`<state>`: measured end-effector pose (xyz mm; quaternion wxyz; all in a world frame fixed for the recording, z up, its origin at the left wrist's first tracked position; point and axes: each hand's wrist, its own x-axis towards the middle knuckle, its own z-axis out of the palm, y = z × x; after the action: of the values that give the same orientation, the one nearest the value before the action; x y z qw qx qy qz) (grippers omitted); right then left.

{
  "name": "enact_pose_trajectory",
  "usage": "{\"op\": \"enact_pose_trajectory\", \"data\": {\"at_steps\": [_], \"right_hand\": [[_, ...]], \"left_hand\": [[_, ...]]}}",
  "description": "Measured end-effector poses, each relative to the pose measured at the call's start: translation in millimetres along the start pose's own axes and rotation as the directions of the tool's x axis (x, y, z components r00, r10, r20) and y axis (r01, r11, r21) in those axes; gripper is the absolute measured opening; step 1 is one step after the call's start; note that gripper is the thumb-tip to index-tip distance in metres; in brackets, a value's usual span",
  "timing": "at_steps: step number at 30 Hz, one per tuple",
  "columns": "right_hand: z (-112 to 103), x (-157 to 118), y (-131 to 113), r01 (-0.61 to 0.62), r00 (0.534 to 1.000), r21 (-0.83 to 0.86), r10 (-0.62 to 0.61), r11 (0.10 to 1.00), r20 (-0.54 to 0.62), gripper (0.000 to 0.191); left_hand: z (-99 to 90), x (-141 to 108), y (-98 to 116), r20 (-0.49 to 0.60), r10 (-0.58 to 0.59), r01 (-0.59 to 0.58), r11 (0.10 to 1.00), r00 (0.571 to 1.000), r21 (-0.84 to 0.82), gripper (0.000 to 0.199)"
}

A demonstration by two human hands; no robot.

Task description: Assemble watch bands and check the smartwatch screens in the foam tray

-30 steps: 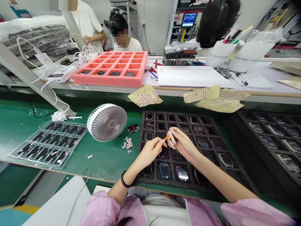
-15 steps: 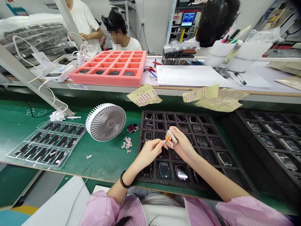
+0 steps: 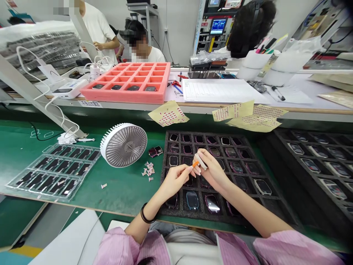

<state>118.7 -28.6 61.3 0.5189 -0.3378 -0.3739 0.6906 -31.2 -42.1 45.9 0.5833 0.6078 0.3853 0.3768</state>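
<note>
1. Green bench (image 3: pixel 121 193), bearing a black foam tray (image 3: pixel 182 212).
2. Right hand (image 3: pixel 211 168), grasping a pale-edged case (image 3: pixel 202 162) above the tray.
3. Left hand (image 3: pixel 175 179), pinching an orange stick (image 3: pixel 195 164).
4. Case: probably light, stiff, scratchable; hold its edges.
5. Stick, at the case: likely light.

mid-frame: left hand (image 3: pixel 174 179) pinches an orange stick (image 3: pixel 195 164), its end at a pale part (image 3: pixel 202 162) held in the right hand (image 3: pixel 214 170). can't tell if they touch. both hands over a black foam tray (image 3: pixel 180 212) of watch-like units (image 3: pixel 192 200), center right. second black tray (image 3: pixel 271 162) at right edge. round white fan (image 3: pixel 127 145) left of center; small pale bits (image 3: pixel 149 170) and two dark units (image 3: pixel 156 151) right of it. clear tray (image 3: pixel 35 194) with black pieces (image 3: pixel 49 163), lower left. upper left: pink foam tray (image 3: pixel 124 96) on the shelf (image 3: pixel 198 106), four dark items (image 3: pixel 134 88) in its front row. co-workers (image 3: pixel 99 27) along the top.
</note>
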Motion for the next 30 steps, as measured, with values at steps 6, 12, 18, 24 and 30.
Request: {"op": "enact_pose_trajectory", "data": {"at_steps": [6,12,18,24,30], "right_hand": [[0.4,-0.6,-0.1,0.004,1.000,-0.002,-0.004,1.000,-0.011,0.028],[0.9,0.0,4.9,-0.032,0.999,0.072,0.031,0.997,0.020,0.027],[1.3,3.4,8.9,-0.127,0.991,0.274,0.112,0.953,0.070,0.030],[3.0,-1.3,13.4,-0.068,0.997,0.162,0.073,0.984,-0.025,0.025],[-13.3,-4.5,20.2,0.085,0.992,-0.208,-0.102,0.974,-0.069,0.027]], "left_hand": [[-2.8,-0.5,1.6,0.013,0.000,0.000,0.999,1.000,0.034,0.041],[-1.8,0.7,5.1,0.043,-0.007,0.007,1.000,0.999,0.000,0.042],[6.7,1.2,1.0,0.017,0.009,-0.007,0.991,1.000,-0.131,0.046],[7.6,6.1,-1.8,-0.052,-0.015,0.003,0.972,0.999,-0.234,0.045],[5.2,6.9,-11.5,-0.131,0.025,-0.032,0.998,0.991,-0.052,0.040]]}}
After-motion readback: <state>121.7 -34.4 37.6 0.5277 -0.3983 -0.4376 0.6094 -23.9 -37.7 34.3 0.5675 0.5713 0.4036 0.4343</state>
